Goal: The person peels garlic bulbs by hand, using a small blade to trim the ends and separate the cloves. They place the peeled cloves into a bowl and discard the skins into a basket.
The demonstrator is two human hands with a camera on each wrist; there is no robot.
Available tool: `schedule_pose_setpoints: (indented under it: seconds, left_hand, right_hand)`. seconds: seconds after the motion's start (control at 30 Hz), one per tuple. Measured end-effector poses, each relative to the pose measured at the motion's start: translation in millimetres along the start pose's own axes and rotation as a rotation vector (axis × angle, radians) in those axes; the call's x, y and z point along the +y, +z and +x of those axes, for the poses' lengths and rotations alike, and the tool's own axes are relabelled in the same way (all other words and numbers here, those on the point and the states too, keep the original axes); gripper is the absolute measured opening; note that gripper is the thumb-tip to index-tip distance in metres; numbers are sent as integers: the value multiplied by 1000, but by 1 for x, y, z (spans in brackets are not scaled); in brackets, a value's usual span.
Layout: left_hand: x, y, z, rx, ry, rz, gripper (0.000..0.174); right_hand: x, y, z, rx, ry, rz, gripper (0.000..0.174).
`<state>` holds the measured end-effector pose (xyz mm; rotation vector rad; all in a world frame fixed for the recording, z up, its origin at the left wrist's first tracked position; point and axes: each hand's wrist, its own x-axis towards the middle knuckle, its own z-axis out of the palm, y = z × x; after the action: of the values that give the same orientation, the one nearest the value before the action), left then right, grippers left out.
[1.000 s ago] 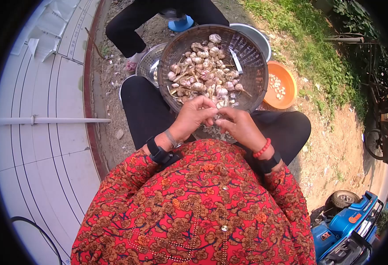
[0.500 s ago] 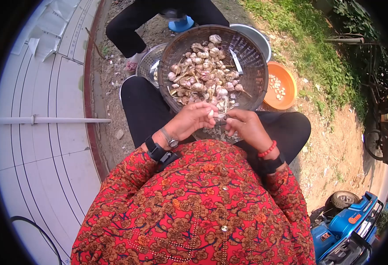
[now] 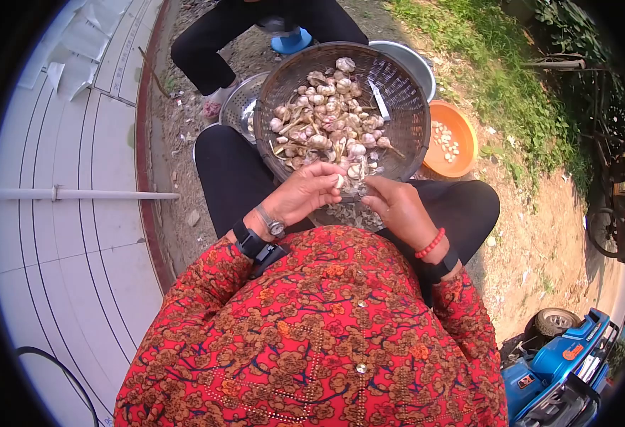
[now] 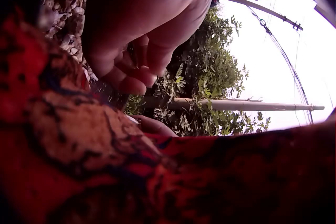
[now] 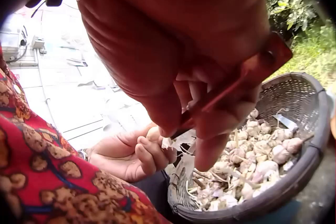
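Just over the near rim of a dark woven basket (image 3: 405,75), my left hand (image 3: 300,198) pinches a pale garlic clove (image 3: 339,181) between thumb and fingertips. My right hand (image 3: 403,211) is close beside it on the right, gripping a small knife (image 5: 239,85) with a reddish handle that has a hole at its end. Papery skin (image 5: 185,139) shows by the right fingertips, near the clove. Garlic bulbs (image 3: 330,107) with dry stems heap inside the basket. In the left wrist view, curled left fingers hide the clove.
A white-handled knife (image 3: 379,99) lies in the basket. An orange basin (image 3: 460,110) with peeled cloves stands to the right, a metal basin (image 3: 423,70) behind it and a colander (image 3: 235,107) to the left. Another person's legs (image 3: 209,46) are opposite.
My hands have drawn slightly apart from their earlier meeting point. The clove in the left fingers now shows, and the right hand has shifted a little to the right.
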<state>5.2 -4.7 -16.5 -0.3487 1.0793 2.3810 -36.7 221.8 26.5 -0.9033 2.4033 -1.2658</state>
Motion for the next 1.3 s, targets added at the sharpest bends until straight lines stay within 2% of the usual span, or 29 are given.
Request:
schedule_pose_setpoints:
  seconds: [0.17,0.37,0.67,0.87,0.97,1.07,1.3]
  left_hand:
    - [1,3,-2,-38,-30,-3,13]
    - [0,2,-1,-34,-41,3,9]
    - [5,9,-4,-21,5,201,10]
    - [5,9,-5,-31,-34,360,13]
    - [4,7,-5,-23,-59,306,13]
    - [4,8,-7,-71,-30,208,14]
    - [7,13,-8,-74,-76,125,18]
  right_hand:
    - [-7,11,1,61,-111,17,27]
    - [-11,12,2,20,-74,-15,25]
    - [-4,12,6,-38,-102,35,17]
    - [-3,10,2,-137,-86,13,11]
    - [-4,12,0,-64,-70,40,10]
    - [-4,13,-1,-15,23,103,10]
    - [1,15,-1,35,21,159,18]
